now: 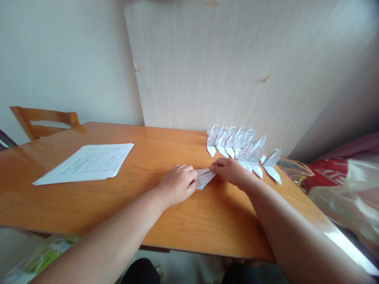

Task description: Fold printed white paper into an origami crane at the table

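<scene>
A small folded piece of printed paper (205, 179) lies between my hands, low over the table. My left hand (180, 184) is closed on its left end, fingers curled and partly hidden. With thumb and fingers together, my right hand (229, 170) pinches its upper right corner. Just beyond my right hand stand several folded paper figures (239, 138) with pointed tips, made of the same printed paper. One of these figures (272, 165) stands a little apart at the right.
A stack of printed sheets (89, 163) lies on the left of the wooden table (154, 154). Behind the table rises a pale wood panel (204, 67). A wooden chair (49, 116) stands at the far left. Red and clear plastic bags (328, 175) sit beyond the right edge.
</scene>
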Motion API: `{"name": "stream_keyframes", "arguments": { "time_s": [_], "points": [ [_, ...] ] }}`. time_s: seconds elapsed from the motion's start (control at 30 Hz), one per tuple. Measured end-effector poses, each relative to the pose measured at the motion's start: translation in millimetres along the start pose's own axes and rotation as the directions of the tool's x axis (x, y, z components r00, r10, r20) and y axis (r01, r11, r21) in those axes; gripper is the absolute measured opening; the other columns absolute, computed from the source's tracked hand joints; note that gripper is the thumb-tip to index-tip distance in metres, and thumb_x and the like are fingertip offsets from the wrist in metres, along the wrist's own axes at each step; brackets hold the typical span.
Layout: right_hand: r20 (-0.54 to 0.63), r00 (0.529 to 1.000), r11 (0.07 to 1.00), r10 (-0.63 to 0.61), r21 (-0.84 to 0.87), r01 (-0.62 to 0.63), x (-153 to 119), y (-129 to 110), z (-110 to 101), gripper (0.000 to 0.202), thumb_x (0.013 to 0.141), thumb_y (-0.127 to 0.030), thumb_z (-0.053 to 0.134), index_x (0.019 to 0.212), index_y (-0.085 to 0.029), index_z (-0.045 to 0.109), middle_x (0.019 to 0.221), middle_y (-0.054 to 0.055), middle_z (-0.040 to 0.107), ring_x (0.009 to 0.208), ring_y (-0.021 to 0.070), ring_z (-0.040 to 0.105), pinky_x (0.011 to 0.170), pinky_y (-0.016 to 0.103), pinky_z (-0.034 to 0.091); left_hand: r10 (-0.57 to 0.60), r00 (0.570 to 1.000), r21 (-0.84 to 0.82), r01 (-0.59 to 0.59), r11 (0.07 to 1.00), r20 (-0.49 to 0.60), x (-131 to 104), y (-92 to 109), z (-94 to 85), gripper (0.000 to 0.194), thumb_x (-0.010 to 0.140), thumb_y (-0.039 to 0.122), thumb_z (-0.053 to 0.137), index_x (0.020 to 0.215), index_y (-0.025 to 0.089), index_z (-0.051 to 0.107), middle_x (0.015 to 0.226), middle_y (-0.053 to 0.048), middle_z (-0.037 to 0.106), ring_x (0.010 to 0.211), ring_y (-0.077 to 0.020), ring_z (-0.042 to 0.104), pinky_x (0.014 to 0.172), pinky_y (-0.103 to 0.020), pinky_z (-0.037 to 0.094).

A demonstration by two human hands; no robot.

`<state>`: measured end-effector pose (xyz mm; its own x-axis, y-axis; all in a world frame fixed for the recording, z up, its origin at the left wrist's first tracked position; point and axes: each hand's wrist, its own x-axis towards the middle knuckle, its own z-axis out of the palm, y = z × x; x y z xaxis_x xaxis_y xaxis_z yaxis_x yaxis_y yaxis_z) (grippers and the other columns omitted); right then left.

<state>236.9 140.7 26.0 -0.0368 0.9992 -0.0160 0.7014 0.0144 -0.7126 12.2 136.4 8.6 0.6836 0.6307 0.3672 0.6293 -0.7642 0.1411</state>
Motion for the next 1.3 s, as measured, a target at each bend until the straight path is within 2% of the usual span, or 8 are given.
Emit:
{"name": "stream_keyframes", "arguments": {
  "time_s": [0.03,0.17,0.23,0.47,0.63,0.73,0.97,1.3],
  "points": [
    [0.002,1.000,1.000,0.006,-0.015,-0.006,0,1,-1,0.018,0.085,-0.034,0.060,0.082,-0.018,0.067,0.065,-0.001,0.059,0.060,0.0132,0.051,0.054,0.024,0.037,0.006,1.000,-0.030,-0.006,1.000,-0.009,0,0,1.5,0.010,0.088,0.018,0.054,0.090,0.018,0.064,0.097,-0.007,0.068,0.093,-0.0220,0.063,0.085,-0.037,0.049],
    [-0.016,1.000,0.996,0.012,-0.085,-0.014,3,5,0,0.014,0.082,-0.032,0.065,0.079,-0.018,0.067,0.064,0.000,0.059,0.059,0.0135,0.050,0.053,0.025,0.035,0.075,0.997,-0.153,-0.078,0.985,-0.026,-1,-3,9.1,0.041,0.088,0.008,0.046,0.126,0.019,0.060,0.129,-0.010,0.065,0.120,-0.0230,0.059,0.105,-0.042,0.047],
    [-0.015,1.000,0.996,0.014,-0.093,-0.015,5,8,1,0.014,0.080,-0.031,0.066,0.076,-0.018,0.066,0.062,0.000,0.059,0.058,0.0136,0.050,0.052,0.025,0.034,0.091,0.996,-0.201,-0.091,0.975,-0.010,-2,-4,12.8,0.045,0.091,0.008,0.041,0.131,0.018,0.060,0.138,-0.010,0.061,0.128,-0.0222,0.056,0.111,-0.042,0.044],
    [-0.010,0.998,0.997,0.057,-0.042,-0.058,5,11,-5,0.026,0.085,-0.036,0.061,0.065,-0.020,0.058,0.060,0.001,0.059,0.055,0.0139,0.052,0.050,0.025,0.036,0.075,0.996,-0.245,-0.061,0.968,0.048,-3,-5,14.1,0.042,0.094,0.012,0.040,0.128,0.017,0.064,0.140,-0.010,0.060,0.130,-0.0209,0.056,0.113,-0.038,0.044],
    [0.000,0.994,0.993,0.107,0.043,-0.107,4,12,-12,0.031,0.092,-0.042,0.051,0.074,-0.020,0.062,0.063,0.004,0.064,0.054,0.0146,0.055,0.051,0.026,0.041,0.091,0.994,-0.248,-0.074,0.966,0.059,-3,-4,10.7,0.038,0.097,0.020,0.044,0.128,0.019,0.065,0.138,-0.009,0.062,0.129,-0.0205,0.057,0.113,-0.037,0.044],
    [0.035,0.997,0.995,0.076,0.060,-0.078,5,15,-14,0.030,0.090,-0.045,0.057,0.075,-0.020,0.063,0.067,0.004,0.066,0.057,0.0148,0.057,0.054,0.025,0.043,0.101,0.994,-0.241,-0.086,0.967,0.049,-4,-4,11.4,0.037,0.096,0.021,0.047,0.128,0.018,0.064,0.139,-0.009,0.061,0.130,-0.0209,0.056,0.113,-0.037,0.042],
    [0.036,0.999,0.996,0.036,-0.079,-0.033,7,18,-11,0.008,0.080,-0.025,0.066,0.084,-0.019,0.068,0.068,0.001,0.064,0.058,0.0133,0.055,0.050,0.023,0.038,0.097,0.994,-0.261,-0.083,0.962,0.045,-4,-6,12.5,0.041,0.092,0.016,0.048,0.131,0.018,0.063,0.140,-0.010,0.060,0.131,-0.0205,0.055,0.113,-0.038,0.043],
    [-0.024,1.000,0.978,0.018,-0.207,-0.023,8,19,-6,0.008,0.079,-0.023,0.068,0.085,-0.019,0.068,0.075,0.003,0.067,0.061,0.0140,0.056,0.053,0.024,0.037,0.065,0.994,-0.328,-0.033,0.944,0.088,-4,-6,9.7,0.037,0.094,0.016,0.047,0.124,0.018,0.068,0.141,-0.009,0.059,0.134,-0.0198,0.052,0.116,-0.039,0.039]
  ]
}}
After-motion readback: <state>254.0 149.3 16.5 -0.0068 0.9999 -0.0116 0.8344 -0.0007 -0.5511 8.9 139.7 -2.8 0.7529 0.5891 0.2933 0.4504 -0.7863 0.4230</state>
